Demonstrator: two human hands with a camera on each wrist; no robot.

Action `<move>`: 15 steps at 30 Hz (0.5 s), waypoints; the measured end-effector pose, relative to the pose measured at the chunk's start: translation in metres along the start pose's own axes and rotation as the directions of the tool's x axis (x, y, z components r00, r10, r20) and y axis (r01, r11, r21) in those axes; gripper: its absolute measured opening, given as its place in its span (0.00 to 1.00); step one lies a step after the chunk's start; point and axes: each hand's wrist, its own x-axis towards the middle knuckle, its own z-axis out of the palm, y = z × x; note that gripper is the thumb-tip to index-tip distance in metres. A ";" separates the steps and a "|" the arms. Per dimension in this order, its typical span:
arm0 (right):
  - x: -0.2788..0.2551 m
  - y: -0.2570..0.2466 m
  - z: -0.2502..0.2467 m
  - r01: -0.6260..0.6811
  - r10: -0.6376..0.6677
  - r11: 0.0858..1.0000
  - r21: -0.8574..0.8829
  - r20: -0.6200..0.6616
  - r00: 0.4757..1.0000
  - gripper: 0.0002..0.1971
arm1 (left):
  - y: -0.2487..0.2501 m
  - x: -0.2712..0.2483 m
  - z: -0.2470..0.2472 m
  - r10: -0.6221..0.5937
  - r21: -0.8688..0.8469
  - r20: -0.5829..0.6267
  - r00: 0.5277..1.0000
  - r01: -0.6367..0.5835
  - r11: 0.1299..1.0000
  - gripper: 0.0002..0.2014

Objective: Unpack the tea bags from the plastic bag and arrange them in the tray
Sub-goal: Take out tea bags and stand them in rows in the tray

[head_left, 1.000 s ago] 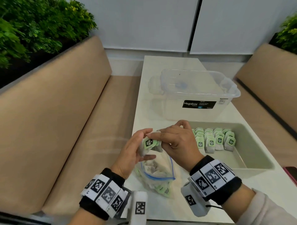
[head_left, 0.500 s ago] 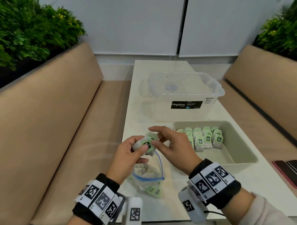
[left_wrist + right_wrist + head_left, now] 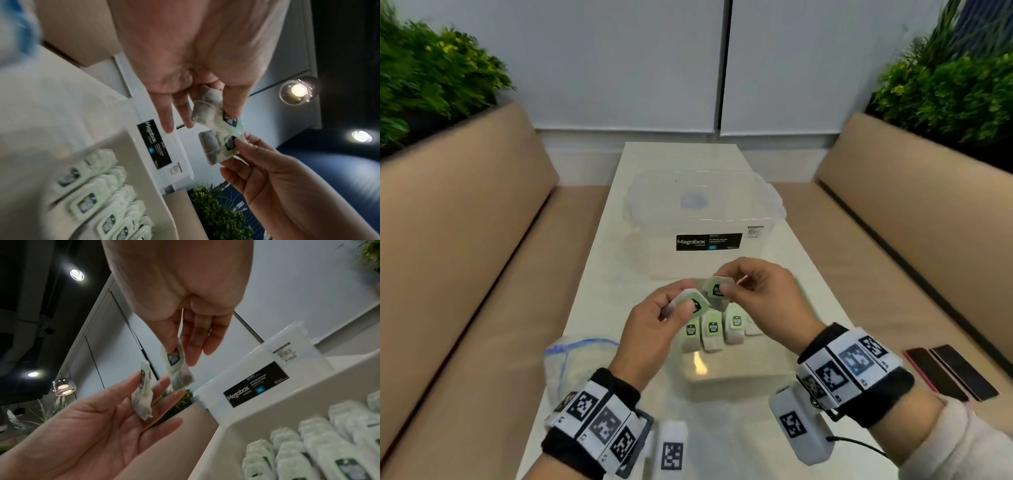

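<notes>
Both hands hover over the grey tray, each pinching one green-tagged tea bag. My left hand holds a tea bag by its tag between thumb and fingers; this tea bag hangs below the fingers. My right hand pinches a second tea bag right beside it, and that tea bag dangles from thumb and forefinger. Rows of tea bags stand in the tray under the hands. The plastic bag with a blue zip lies on the table at lower left.
A clear lidded Megabox container stands just behind the tray. Two phones lie on the bench seat at right. Padded benches flank the narrow white table, with plants behind them.
Both hands have moved right, from above the plastic bag to above the tray. The right hand now pinches a tea bag of its own, separate from the one in the left.
</notes>
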 end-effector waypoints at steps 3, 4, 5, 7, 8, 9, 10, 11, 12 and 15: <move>0.007 0.007 -0.026 0.019 -0.018 0.999 -0.034 0.034 0.999 0.07 | 0.005 0.012 0.030 0.055 0.078 0.090 0.994 -0.062 0.995 0.11; 0.009 0.010 -0.033 0.033 -0.031 0.998 -0.052 0.040 0.999 0.08 | 0.007 0.016 0.039 0.061 0.092 0.099 0.993 -0.070 0.993 0.10; 0.012 0.013 -0.040 0.046 -0.042 0.996 -0.074 0.048 0.998 0.08 | 0.008 0.018 0.048 0.063 0.114 0.094 0.994 -0.073 0.991 0.10; 0.017 0.020 -0.052 0.073 -0.062 0.988 -0.133 0.087 0.994 0.07 | 0.005 0.021 0.062 0.062 0.162 0.074 0.995 -0.074 0.984 0.14; 0.020 0.024 -0.058 0.085 -0.064 0.982 -0.171 0.123 0.990 0.07 | 0.002 0.022 0.067 0.058 0.187 0.057 0.997 -0.068 0.980 0.14; 0.023 0.027 -0.062 0.090 -0.053 0.972 -0.216 0.172 0.984 0.07 | -0.002 0.023 0.070 0.050 0.213 0.040 0.998 -0.058 0.975 0.12; 0.026 0.031 -0.067 0.096 -0.033 0.958 -0.270 0.229 0.973 0.06 | -0.006 0.023 0.073 0.044 0.236 0.022 0.999 -0.048 0.971 0.09; 0.029 0.035 -0.070 0.112 -0.013 0.936 -0.332 0.288 0.958 0.05 | -0.011 0.023 0.074 0.042 0.258 -0.003 0.999 -0.040 0.965 0.07; 0.033 0.039 -0.072 0.138 0.006 0.909 -0.394 0.344 0.939 0.05 | -0.018 0.024 0.075 0.050 0.282 -0.037 0.998 -0.037 0.959 0.06; 0.044 0.053 -0.074 0.202 0.093 0.819 -0.538 0.470 0.878 0.03 | -0.034 0.023 0.073 0.045 0.305 -0.176 0.983 0.011 0.952 0.04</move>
